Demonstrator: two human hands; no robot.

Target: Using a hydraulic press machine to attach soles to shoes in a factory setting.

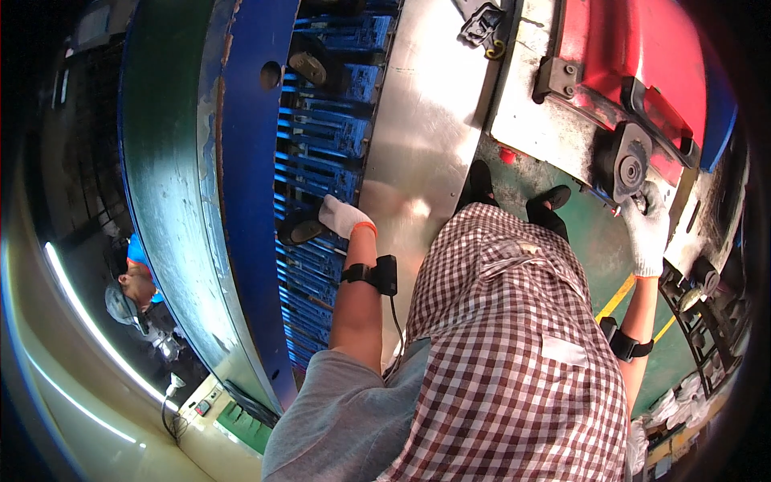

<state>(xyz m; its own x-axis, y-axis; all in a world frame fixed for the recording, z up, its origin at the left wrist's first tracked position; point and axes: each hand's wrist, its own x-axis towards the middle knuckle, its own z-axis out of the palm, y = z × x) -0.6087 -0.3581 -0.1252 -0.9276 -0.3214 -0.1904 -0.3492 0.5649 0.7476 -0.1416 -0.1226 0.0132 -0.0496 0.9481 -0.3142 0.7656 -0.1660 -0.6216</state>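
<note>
My left hand (345,217), in a white knit glove, is over the blue slatted rack with its fingers pressed together. It meets the near end of a dark shoe-like piece (303,231) with a brownish sole; whether it grips it is hidden. A second such piece (308,68) lies farther up the rack. At the right, my gloved right hand (647,226) has its fingers bent beneath a black rounded part (626,165) with a ringed disc, at the edge of a red machine (634,44). What these fingers hold cannot be made out.
A bare metal ledge (422,104) runs between the blue rack (353,128) and the machine, with a black clamp-like part (482,28) near its far end. A blue frame with a green panel (165,161) stands left. Beyond it is another person (136,281). White cloths (679,406) lie lower right.
</note>
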